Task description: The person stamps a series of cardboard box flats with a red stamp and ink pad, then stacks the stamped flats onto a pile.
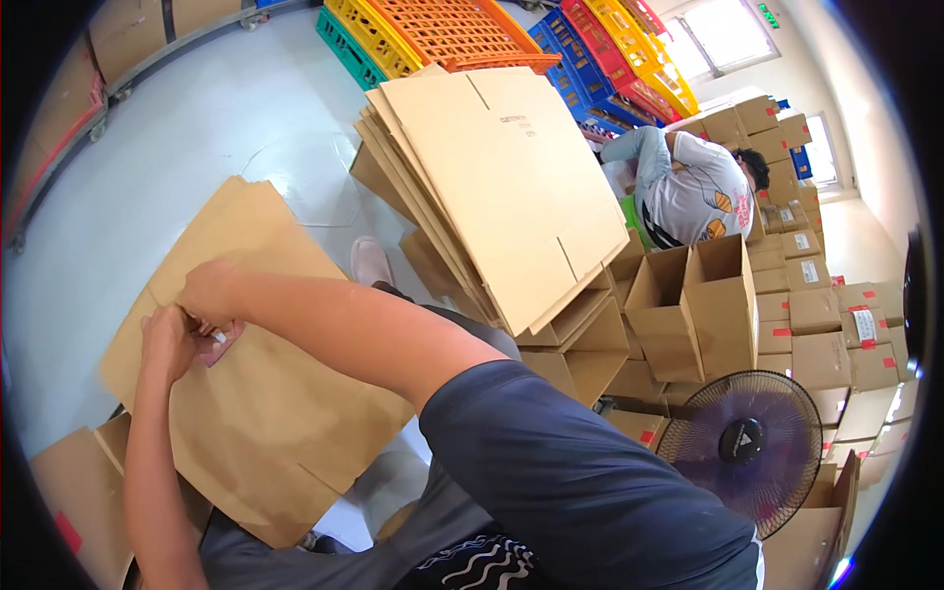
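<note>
A flattened brown cardboard box lies tilted in front of me over the pale floor. My left hand presses on its upper left part, fingers curled. Reaching across from the right, my right hand meets the left one at the same spot. Between the two hands shows a small pinkish-white object, too small to identify; which hand grips it I cannot tell.
A stack of flat cardboard sheets leans beyond my arm. Open boxes and taped boxes fill the right. A standing fan is at lower right. Another person bends over boxes. Coloured plastic crates stand at the back.
</note>
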Tool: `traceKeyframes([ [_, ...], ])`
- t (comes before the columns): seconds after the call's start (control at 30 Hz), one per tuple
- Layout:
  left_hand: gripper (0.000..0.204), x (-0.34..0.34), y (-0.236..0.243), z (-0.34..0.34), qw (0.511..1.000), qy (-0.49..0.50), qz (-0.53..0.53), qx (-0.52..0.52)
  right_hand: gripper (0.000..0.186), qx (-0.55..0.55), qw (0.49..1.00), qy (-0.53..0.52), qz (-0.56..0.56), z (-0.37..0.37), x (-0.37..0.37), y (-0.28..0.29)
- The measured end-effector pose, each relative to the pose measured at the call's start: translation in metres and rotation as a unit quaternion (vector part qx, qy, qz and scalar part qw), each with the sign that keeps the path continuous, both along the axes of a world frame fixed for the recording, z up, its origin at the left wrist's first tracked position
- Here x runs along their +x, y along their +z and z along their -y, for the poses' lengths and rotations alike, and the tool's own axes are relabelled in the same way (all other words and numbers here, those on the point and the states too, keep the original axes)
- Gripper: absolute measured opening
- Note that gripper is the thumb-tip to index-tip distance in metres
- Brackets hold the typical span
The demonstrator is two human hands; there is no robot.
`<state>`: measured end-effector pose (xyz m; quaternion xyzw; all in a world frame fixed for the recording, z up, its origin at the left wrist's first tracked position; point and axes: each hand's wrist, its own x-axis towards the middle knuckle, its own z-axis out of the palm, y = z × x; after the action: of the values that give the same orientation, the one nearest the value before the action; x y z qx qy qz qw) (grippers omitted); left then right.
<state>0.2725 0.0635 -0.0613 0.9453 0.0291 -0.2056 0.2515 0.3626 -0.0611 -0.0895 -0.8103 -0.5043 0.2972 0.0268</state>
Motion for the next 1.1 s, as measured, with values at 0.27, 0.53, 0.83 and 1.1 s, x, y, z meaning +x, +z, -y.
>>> traceKeyframes([
  [0.27, 0.02, -0.011, -0.023, -0.007, 0.987, -0.042, 0.091, 0.123, 0.026, -0.011, 1.0, -0.001, 0.012, -0.002, -0.013, 0.007],
  [0.53, 0.016, -0.044, -0.024, 0.039, 0.942, -0.005, 0.232, 0.242, 0.01, 0.148, 0.972, -0.04, 0.177, 0.057, -0.059, -0.019],
  [0.83, 0.018, -0.134, 0.014, 0.013, 0.927, 0.222, 0.277, -0.122, 0.056, 0.3, 0.896, -0.31, 0.109, 0.087, -0.115, 0.085],
  [1.1, 0.034, -0.263, -0.052, -0.004, 0.609, 0.543, 0.167, -0.553, 0.072, 0.042, 0.904, -0.422, 0.047, 0.266, -0.123, -0.025],
])
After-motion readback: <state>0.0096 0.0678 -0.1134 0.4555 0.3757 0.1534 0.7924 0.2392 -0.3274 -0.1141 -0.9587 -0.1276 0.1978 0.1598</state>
